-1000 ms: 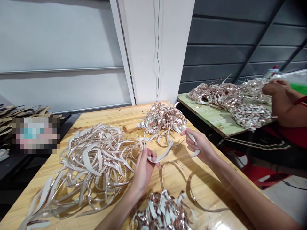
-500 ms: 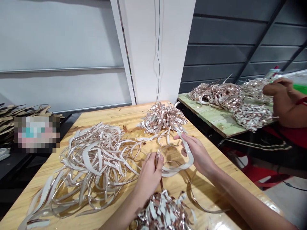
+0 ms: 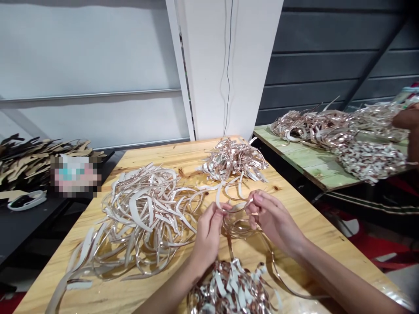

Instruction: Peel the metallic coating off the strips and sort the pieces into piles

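Note:
A shiny rose-gold and white strip [image 3: 236,207] bends between my two hands above the wooden table. My left hand [image 3: 209,229] pinches it at one side, thumb against fingers. At the other side, my right hand [image 3: 273,218] grips it between thumb and fingertips. Loops of similar strip lie on the wood just beneath. Below my hands, close to me, is a heap of short cut pieces [image 3: 234,288]. Left of my left hand spreads a tangle of long strips [image 3: 147,213]. A bunch of strips [image 3: 234,159] lies beyond my hands.
My wooden table [image 3: 284,270] has a light pillar behind it. At right, a green-topped table [image 3: 304,161] bears more strips [image 3: 314,126] and a pile of short pieces [image 3: 371,161], with another person's hand [image 3: 406,117] beside them. Brown and black strips [image 3: 36,163] lie at left.
My right hand has drawn nearer my left hand and slightly lower, and the wide loop of strip between them has become a short curve. The view has swung a little to the left.

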